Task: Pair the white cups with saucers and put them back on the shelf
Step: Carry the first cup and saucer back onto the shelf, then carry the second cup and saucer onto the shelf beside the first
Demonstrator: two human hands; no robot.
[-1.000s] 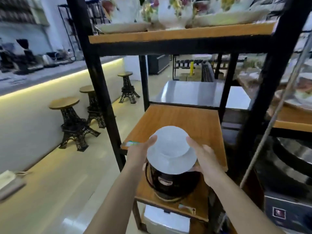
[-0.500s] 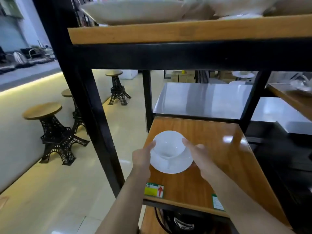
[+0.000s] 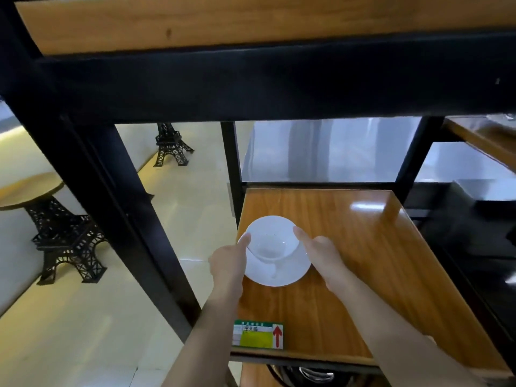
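Observation:
A white cup (image 3: 272, 241) stands upright on a white saucer (image 3: 279, 275), near the left edge of the middle wooden shelf (image 3: 363, 261). My left hand (image 3: 230, 261) grips the saucer's left rim, thumb against the cup. My right hand (image 3: 321, 254) holds the right rim, with a finger touching the cup's lip. The saucer sits on or just above the board; I cannot tell which. The cup's handle points toward me.
The wooden shelf above (image 3: 251, 23) hangs low over the opening, on black metal posts (image 3: 111, 205). A green and yellow label (image 3: 258, 334) marks the shelf's front edge. Left on the floor are stools with tower-shaped bases (image 3: 64, 241). A steel tabletop (image 3: 321, 152) lies behind.
The cup and saucer went from in front of the rack, over the black appliance below, onto the middle shelf. My view has drawn closer and lower, with both hands still on the saucer.

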